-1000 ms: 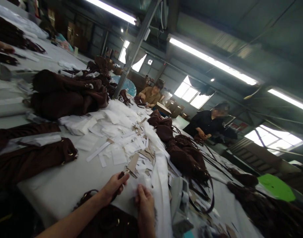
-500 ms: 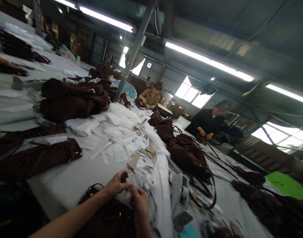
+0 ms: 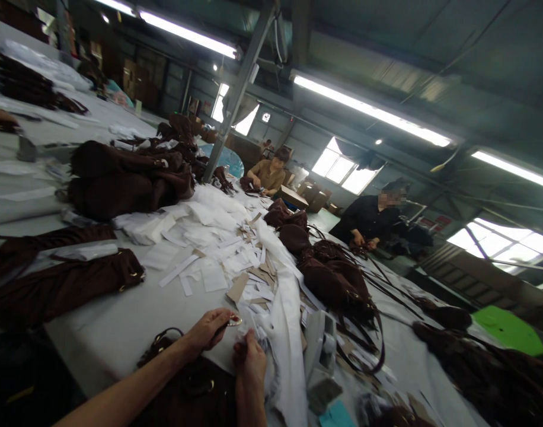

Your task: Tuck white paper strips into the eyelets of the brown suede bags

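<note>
Left hand (image 3: 210, 330) here, fingertips pinching a gold fitting (image 3: 235, 321) above the table's near edge; it juts out to their right, long axis running roughly left to right. Right hand (image 3: 250, 357) sits just right and nearer, apart from it, fingers curled narrow, can't tell on what. The count: two hands, one gold fitting, one dark brown bag (image 3: 187, 391) below them, one green panel (image 3: 507, 330) far right.

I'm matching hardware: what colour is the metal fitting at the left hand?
The metal fitting at the left hand is gold-coloured, seen best in the head view.
</note>
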{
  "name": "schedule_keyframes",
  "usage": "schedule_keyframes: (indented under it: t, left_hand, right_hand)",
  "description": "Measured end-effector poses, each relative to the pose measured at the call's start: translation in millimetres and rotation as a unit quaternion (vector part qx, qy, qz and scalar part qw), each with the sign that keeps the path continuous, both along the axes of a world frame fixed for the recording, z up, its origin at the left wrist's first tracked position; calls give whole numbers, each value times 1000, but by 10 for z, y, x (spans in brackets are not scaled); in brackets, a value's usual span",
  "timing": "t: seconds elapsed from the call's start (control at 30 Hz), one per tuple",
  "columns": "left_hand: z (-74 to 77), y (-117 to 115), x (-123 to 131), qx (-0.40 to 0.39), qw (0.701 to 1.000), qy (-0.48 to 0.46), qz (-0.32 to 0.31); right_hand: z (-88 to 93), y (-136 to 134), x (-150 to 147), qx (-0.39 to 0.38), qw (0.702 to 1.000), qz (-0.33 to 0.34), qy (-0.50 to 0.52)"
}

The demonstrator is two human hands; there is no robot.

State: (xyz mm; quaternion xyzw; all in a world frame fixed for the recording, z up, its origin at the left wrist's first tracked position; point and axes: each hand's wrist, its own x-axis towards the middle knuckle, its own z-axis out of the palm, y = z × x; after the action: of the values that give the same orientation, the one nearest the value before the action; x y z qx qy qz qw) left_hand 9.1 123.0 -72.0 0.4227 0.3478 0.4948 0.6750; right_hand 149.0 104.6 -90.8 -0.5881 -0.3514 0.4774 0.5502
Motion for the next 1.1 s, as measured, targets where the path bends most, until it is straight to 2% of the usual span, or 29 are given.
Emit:
schedule_keyframes:
  t: [0.2, 0.33, 0.47, 0.63, 0.73, 0.83, 0.97, 1.1]
  left_hand:
    - [4, -74, -43, 22, 1000, -14, -2]
    - [-31, -37, -33, 42, 997, 51, 37]
    - [-118, 62, 16, 47, 991, 119, 38]
    - [-186, 143, 77, 41, 989, 127, 67]
    - [-177, 158, 95, 52, 988, 130, 71]
    - [-151, 150, 102, 59, 988, 132, 58]
    - [-105, 99, 91, 63, 989, 134, 27]
    - [-50, 59, 54, 51, 989, 133, 34]
  right_hand:
    - [38, -5, 0, -50, 992, -53, 103]
    - [80, -11, -12, -61, 986, -63, 142]
    - [103, -4, -18, -66, 982, -61, 163]
    - [-89, 67, 30, -71, 987, -50, 139]
    - [-251, 116, 67, -61, 991, -46, 107]
    - [-310, 133, 70, -36, 995, -36, 81]
    - [-208, 88, 18, -9, 995, -12, 96]
    - [-50, 18, -7, -21, 989, -19, 143]
